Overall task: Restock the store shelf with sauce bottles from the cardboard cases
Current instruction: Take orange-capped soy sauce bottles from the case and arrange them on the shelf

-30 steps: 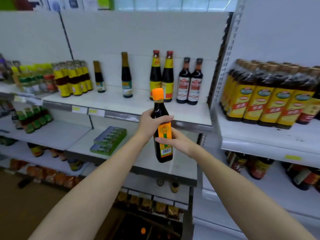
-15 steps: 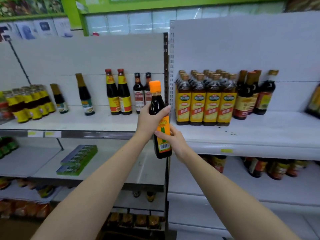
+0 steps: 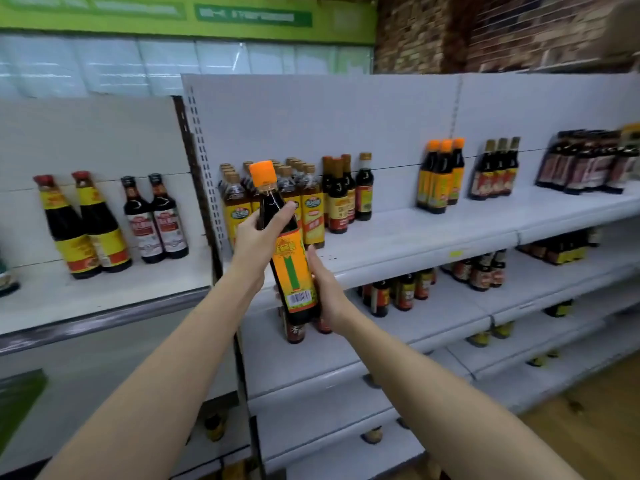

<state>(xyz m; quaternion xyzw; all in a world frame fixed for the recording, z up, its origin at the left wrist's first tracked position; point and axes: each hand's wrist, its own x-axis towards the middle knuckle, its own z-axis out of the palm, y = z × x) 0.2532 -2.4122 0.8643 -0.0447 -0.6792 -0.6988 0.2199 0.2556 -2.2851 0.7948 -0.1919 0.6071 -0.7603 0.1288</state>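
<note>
I hold a dark sauce bottle (image 3: 290, 258) with an orange cap and a yellow-green label upright in front of the white store shelf (image 3: 426, 237). My left hand (image 3: 258, 242) wraps its shoulder from the left. My right hand (image 3: 327, 292) grips its lower body from the right. Three matching orange-capped bottles (image 3: 441, 176) stand together further right on the same shelf board. No cardboard case is in view.
Yellow-labelled bottles (image 3: 308, 206) crowd the shelf just behind the held bottle, with brown-capped bottles (image 3: 346, 195) beside them. Red-capped bottles (image 3: 83, 226) stand on the left bay. A slotted upright post (image 3: 204, 188) divides the bays. Lower shelves hold more dark bottles (image 3: 398, 292).
My view has swung to the right along the shelving, bringing the right bay and the orange-capped group into sight. Both hands keep the same hold on the bottle.
</note>
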